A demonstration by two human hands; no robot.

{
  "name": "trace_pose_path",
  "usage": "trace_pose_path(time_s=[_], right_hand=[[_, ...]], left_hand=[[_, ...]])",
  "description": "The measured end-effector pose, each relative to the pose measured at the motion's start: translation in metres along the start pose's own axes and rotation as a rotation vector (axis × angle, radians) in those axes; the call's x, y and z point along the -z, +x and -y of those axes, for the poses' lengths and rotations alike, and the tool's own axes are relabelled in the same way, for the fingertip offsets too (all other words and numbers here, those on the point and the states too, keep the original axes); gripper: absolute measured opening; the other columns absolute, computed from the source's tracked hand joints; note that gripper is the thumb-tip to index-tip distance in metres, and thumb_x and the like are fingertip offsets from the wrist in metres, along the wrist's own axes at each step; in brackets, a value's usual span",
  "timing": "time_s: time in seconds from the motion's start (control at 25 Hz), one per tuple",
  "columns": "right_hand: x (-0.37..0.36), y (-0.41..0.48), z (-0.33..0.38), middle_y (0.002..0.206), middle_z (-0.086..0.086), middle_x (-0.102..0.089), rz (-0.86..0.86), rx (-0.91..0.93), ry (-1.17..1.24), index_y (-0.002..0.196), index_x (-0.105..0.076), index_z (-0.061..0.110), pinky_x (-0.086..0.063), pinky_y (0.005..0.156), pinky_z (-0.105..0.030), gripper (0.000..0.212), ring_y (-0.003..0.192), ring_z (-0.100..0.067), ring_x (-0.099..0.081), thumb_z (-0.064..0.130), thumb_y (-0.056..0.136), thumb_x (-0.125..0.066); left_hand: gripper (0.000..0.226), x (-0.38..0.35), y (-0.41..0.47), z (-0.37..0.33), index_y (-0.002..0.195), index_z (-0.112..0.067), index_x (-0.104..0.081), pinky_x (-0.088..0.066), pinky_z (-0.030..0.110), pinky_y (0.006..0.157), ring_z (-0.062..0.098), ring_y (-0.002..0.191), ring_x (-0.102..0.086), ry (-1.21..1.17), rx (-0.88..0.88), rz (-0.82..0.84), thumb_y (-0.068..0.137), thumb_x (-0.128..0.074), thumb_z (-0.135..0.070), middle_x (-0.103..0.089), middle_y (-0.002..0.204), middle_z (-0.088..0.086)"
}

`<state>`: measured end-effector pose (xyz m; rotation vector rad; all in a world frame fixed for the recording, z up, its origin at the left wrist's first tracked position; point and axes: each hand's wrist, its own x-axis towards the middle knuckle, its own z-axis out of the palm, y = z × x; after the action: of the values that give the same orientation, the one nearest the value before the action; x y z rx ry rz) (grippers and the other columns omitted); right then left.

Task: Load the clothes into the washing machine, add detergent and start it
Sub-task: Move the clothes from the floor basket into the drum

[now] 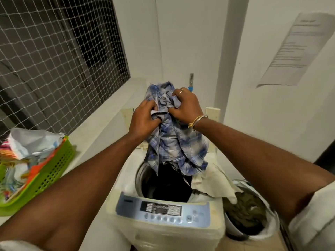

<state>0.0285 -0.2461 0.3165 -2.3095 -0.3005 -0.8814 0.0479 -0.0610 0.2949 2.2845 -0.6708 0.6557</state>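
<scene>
Hands squeeze a crumpled blue and white checked cloth shirt (174,145) up in the air. The left hand (143,120) and the right hand (186,107) both curl tight around its top, side by side. Right below the grip is the round open hole of the white top-loading washing machine (163,232). The shirt's bottom hangs just over it.

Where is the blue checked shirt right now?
In the head view the blue checked shirt is at centre, gripped by the left hand and the right hand, hanging above the open drum of the washing machine, right of the green basket.
</scene>
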Motion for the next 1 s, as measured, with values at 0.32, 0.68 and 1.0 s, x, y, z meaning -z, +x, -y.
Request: trace_pose_path(time_s=[0.32, 0.68, 1.0], right_hand=[[-0.091, -0.036, -0.026, 0.081, -0.004, -0.054, 0.106, -0.216, -0.017, 0.081, -0.056, 0.012, -0.04, 0.065, -0.029, 0.027, 0.074, -0.021, -0.052, 0.026, 0.067, -0.074], [-0.137, -0.091, -0.092, 0.078, 0.001, -0.056, 0.258, -0.401, -0.008, 0.078, -0.054, 0.022, -0.035, 0.066, -0.022, 0.025, 0.075, -0.017, -0.053, 0.025, 0.071, -0.077], [-0.171, -0.117, -0.13, 0.103, -0.015, -0.067, 0.548, -0.502, -0.037, 0.101, -0.069, 0.009, -0.038, 0.074, -0.026, 0.03, 0.095, -0.032, -0.061, 0.023, 0.077, -0.077]], left_hand=[[0.031, -0.045, -0.028, 0.098, 0.085, -0.021, -0.049, -0.047, 0.039, 0.065, 0.017, 0.078, -0.052, -0.087, 0.051, 0.207, 0.064, -0.07, -0.014, -0.054, 0.088, -0.004], [0.034, -0.124, -0.073, 0.148, 0.091, -0.027, -0.058, -0.052, 0.036, 0.072, 0.015, 0.082, -0.059, -0.068, 0.168, 0.392, 0.066, -0.069, -0.008, -0.063, 0.093, -0.007], [0.039, -0.155, -0.111, 0.191, 0.109, -0.027, -0.056, -0.055, 0.037, 0.078, 0.016, 0.09, -0.063, -0.09, 0.22, 0.479, 0.077, -0.073, -0.015, -0.065, 0.103, -0.005]])
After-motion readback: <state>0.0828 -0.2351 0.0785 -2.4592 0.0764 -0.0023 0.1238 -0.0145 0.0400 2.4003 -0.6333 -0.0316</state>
